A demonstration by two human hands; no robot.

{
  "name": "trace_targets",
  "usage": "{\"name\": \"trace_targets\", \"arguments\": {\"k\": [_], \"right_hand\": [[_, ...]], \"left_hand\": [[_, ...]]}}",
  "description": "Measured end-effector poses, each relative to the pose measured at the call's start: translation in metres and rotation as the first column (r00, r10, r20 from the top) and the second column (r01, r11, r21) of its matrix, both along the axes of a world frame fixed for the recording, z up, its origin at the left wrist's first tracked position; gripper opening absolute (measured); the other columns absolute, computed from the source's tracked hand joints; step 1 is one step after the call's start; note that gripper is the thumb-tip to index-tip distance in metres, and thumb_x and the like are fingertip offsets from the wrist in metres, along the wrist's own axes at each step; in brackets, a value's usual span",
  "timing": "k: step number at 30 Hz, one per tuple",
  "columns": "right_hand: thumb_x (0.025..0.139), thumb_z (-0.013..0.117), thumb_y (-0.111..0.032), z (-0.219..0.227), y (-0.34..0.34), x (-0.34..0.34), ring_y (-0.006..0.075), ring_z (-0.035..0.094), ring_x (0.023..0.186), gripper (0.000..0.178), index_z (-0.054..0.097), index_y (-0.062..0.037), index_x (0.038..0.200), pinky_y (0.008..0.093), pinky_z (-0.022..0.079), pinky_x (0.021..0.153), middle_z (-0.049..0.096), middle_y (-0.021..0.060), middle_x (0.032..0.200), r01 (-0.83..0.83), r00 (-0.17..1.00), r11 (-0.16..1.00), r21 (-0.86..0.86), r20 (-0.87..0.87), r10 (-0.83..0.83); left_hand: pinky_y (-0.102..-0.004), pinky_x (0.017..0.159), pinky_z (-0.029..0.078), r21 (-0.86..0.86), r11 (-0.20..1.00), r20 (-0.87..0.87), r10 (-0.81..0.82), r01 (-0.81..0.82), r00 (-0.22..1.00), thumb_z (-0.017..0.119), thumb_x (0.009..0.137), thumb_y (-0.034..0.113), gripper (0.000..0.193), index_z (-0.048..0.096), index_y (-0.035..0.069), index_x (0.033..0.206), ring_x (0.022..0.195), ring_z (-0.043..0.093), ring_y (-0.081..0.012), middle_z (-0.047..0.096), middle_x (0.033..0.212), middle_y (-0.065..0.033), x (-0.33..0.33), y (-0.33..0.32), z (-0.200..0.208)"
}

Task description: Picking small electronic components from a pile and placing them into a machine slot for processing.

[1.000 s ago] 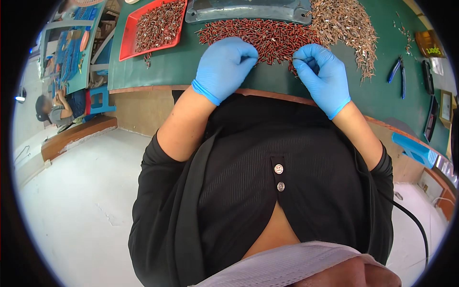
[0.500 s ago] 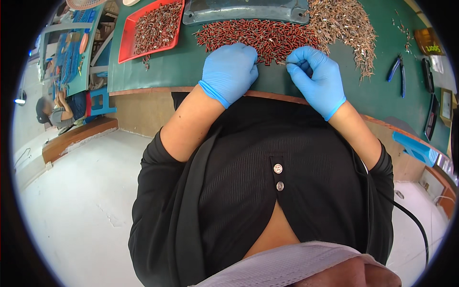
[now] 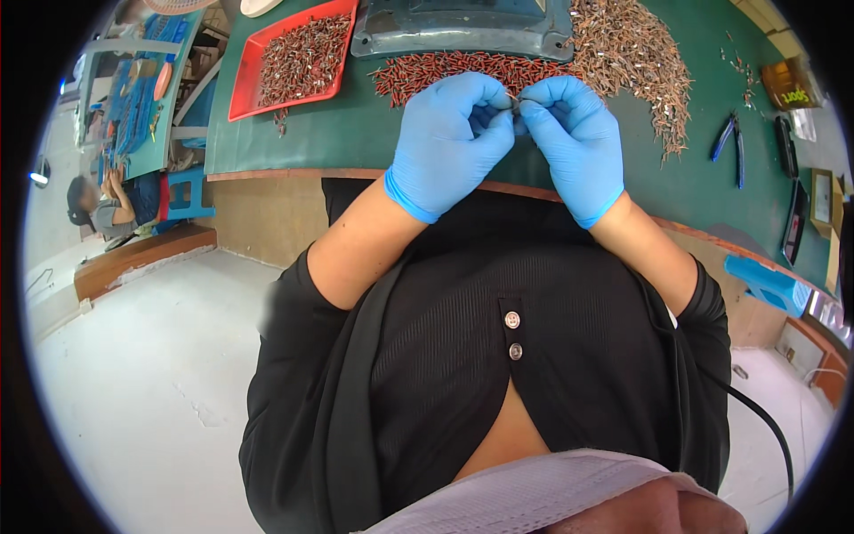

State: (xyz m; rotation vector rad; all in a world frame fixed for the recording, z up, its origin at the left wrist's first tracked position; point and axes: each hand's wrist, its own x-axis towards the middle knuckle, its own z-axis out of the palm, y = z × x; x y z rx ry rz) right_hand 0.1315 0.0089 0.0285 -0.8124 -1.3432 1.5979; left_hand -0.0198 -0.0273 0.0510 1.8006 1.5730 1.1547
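Note:
My left hand (image 3: 452, 142), in a blue glove, is closed in a pinch, its fingertips almost against those of the other hand. My right hand (image 3: 576, 147), gloved alike, pinches too. Between the fingertips a tiny dark, thin bit shows, too small to name. Both hands are raised at the near side of a pile of small red-and-dark cylindrical parts with thin ends (image 3: 414, 78), hiding part of it. Right of that pile spreads a larger heap of tan, copper-coloured thin parts (image 3: 633, 67).
A red tray (image 3: 242, 100) of similar small parts stands at the left. Behind the red pile lies a grey-blue plastic tray (image 3: 463, 40). Blue-handled pliers (image 3: 731, 147) rest on the green tabletop (image 3: 311, 147) at right. Another person (image 3: 107, 209) sits far left.
My left hand has lifted off the red pile and moved right. My right hand has shifted slightly left and up, so the fingertips of both now meet. The view has shifted slightly.

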Motion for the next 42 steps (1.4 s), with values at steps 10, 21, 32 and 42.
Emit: {"name": "trace_targets", "arguments": {"k": [10, 21, 32, 42], "right_hand": [[0.089, 0.057, 0.000, -0.003, -0.010, -0.017, 0.0096, 0.056, 0.073, 0.007, 0.053, -0.0015, 0.095, 0.0229, 0.048, 0.068, 0.059, 0.0036, 0.085, 0.129, 0.986, 0.989, 0.071, -0.116, -0.120], [0.089, 0.057, -0.002, 0.005, 0.029, -0.043, 0.0100, 0.058, 0.072, 0.006, 0.055, -0.0004, 0.094, 0.0228, 0.049, 0.066, 0.060, 0.0046, 0.083, 0.142, 0.989, 0.988, 0.054, -0.058, -0.139], [0.082, 0.066, -0.017, 0.036, 0.141, -0.105, 0.0052, 0.049, 0.067, 0.018, 0.064, -0.0006, 0.090, 0.0202, 0.041, 0.061, 0.059, -0.0007, 0.074, 0.320, 0.907, 0.887, 0.334, 0.161, -0.388], [0.077, 0.067, -0.020, 0.040, 0.192, -0.134, 0.0091, 0.054, 0.071, 0.023, 0.067, 0.0005, 0.087, 0.0238, 0.045, 0.066, 0.063, 0.0033, 0.077, 0.418, 0.832, 0.821, 0.389, 0.198, -0.518]], "left_hand": [[-0.0226, 0.068, 0.050, -0.076, 0.995, 0.675, 0.009, 0.057, 0.738, 0.063, 0.084, -0.001, 0.013, 0.061, -0.002, 0.097, 0.073, 0.060, -0.0103, 0.064, 0.084, -0.0045, 0.001, -0.010, -0.008], [-0.0211, 0.068, 0.049, -0.101, 0.995, 0.518, 0.055, -0.003, 0.854, 0.064, 0.084, 0.004, 0.011, 0.062, -0.003, 0.093, 0.073, 0.060, -0.0086, 0.064, 0.080, -0.0041, -0.049, 0.028, -0.006], [-0.0270, 0.056, 0.046, 0.469, 0.820, 0.192, 0.268, -0.329, 0.944, 0.066, 0.079, 0.004, 0.006, 0.063, -0.002, 0.080, 0.059, 0.060, -0.0162, 0.061, 0.068, -0.0104, -0.073, 0.137, 0.044], [-0.0343, 0.057, 0.047, 0.909, 0.374, 0.081, 0.280, -0.186, 0.956, 0.066, 0.074, 0.002, 0.004, 0.063, 0.000, 0.076, 0.060, 0.059, -0.0285, 0.060, 0.068, -0.0143, -0.090, 0.197, 0.035]]}}
